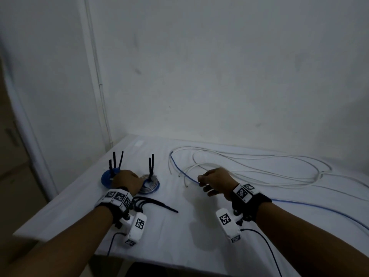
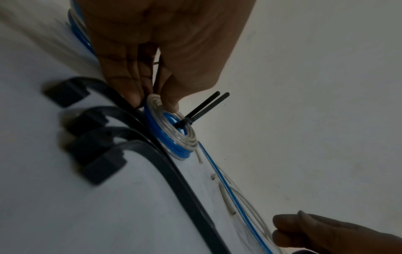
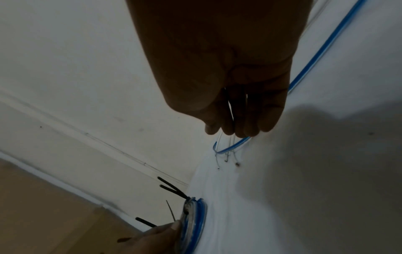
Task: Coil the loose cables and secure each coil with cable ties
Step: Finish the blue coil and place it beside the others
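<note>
Two tied coils lie at the table's left: a blue coil (image 1: 106,178) and a grey-and-blue coil (image 1: 152,184) (image 2: 174,135) (image 3: 193,221), each with black cable-tie tails standing up. My left hand (image 1: 127,180) (image 2: 152,101) sits between them, its thumb and fingers pinching the rim of the grey-and-blue coil. My right hand (image 1: 201,182) (image 3: 234,132) pinches a loose blue cable (image 1: 311,206) (image 3: 232,147) near its end. Loose white cables (image 1: 259,166) sprawl in big loops behind it. Spare black cable ties (image 1: 153,203) (image 2: 93,120) lie just behind my left wrist.
The white table (image 1: 179,232) stands in a corner, with walls at the back and left. Its front and left edges are close to my forearms. The blue cable trails off to the right edge of the head view. Bare white cable ends (image 3: 226,160) lie by my right fingers.
</note>
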